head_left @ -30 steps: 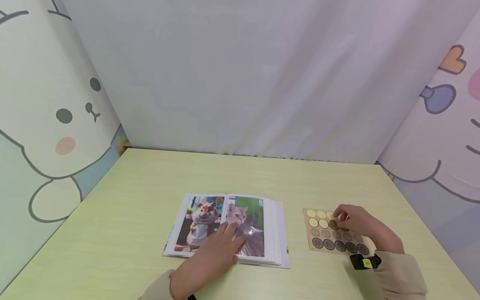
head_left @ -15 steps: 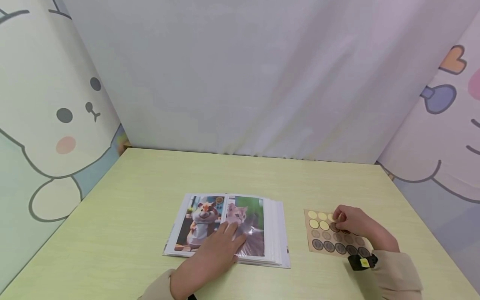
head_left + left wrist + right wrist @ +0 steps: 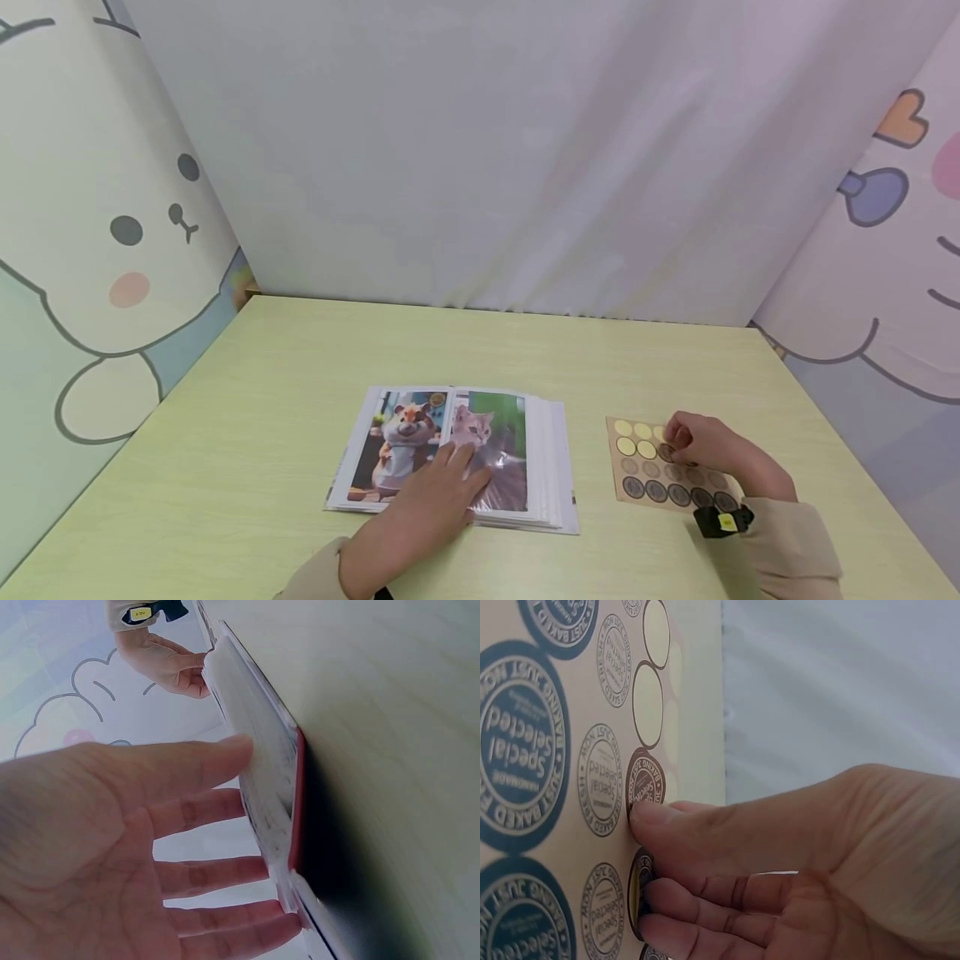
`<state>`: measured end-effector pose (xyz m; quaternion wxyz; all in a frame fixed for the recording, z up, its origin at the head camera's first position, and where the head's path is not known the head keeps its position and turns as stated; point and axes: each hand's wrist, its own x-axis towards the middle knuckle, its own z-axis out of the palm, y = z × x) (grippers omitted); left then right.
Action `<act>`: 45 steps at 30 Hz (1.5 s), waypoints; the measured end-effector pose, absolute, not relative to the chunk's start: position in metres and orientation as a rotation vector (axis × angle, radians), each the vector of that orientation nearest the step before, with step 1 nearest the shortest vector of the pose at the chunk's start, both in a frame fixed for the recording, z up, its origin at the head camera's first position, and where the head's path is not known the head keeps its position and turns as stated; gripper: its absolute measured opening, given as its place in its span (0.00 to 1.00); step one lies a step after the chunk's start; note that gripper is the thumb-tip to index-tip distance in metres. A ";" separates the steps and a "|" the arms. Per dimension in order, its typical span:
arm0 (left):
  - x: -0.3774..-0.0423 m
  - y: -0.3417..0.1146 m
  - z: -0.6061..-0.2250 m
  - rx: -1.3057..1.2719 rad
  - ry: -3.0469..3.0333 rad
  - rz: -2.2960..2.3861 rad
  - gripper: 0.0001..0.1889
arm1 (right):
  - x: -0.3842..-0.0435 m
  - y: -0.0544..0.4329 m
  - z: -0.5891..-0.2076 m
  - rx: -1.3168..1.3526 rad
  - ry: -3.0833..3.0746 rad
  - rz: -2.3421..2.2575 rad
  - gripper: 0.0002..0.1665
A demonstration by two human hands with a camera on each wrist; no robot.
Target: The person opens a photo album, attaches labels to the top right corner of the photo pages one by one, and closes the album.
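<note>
An open photo album (image 3: 557,467) lies on the table, with a hamster picture (image 3: 405,433) on its left page and a cat picture (image 3: 480,425) on its right. My left hand (image 3: 431,504) rests spread over the lower part of the album; in the left wrist view its fingers are straight and its thumb lies at the page edges. To the right lies a tan sticker sheet (image 3: 630,492) with rows of round stickers. There my right hand (image 3: 712,442) pinches at a dark round sticker (image 3: 646,776) in the second row, the thumb covering its edge. The other fingers curl against the neighbouring sticker (image 3: 636,892).
The pale wooden table (image 3: 315,342) reaches back to a light curtain (image 3: 480,158). Cartoon-printed panels (image 3: 112,208) stand on both sides. Bare yellowish circles (image 3: 647,703) show on the sheet beside the dark stickers. A black wrist strap (image 3: 722,522) sits at the right cuff.
My right wrist and forearm have shifted slightly left and its fingertips have drawn closer together over the sticker. The left hand and the album have stayed put.
</note>
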<state>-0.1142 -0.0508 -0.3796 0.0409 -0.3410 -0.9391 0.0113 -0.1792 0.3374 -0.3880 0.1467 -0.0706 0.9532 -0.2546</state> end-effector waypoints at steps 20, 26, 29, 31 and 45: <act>-0.115 -0.051 -0.379 -1.050 -2.900 0.019 0.23 | -0.177 0.333 -0.386 -0.185 2.702 -0.723 0.12; -0.115 -0.050 -0.378 -1.045 -2.913 0.017 0.24 | -0.177 0.332 -0.386 -0.187 2.710 -0.717 0.09; -0.115 -0.050 -0.378 -1.036 -2.934 0.012 0.24 | -0.176 0.331 -0.386 -0.210 2.735 -0.704 0.06; -0.114 -0.050 -0.378 -1.032 -2.943 0.009 0.24 | -0.176 0.330 -0.386 -0.224 2.754 -0.691 0.05; -0.114 -0.050 -0.379 -1.047 -2.917 0.030 0.24 | -0.173 0.328 -0.381 -0.253 2.762 -0.696 0.07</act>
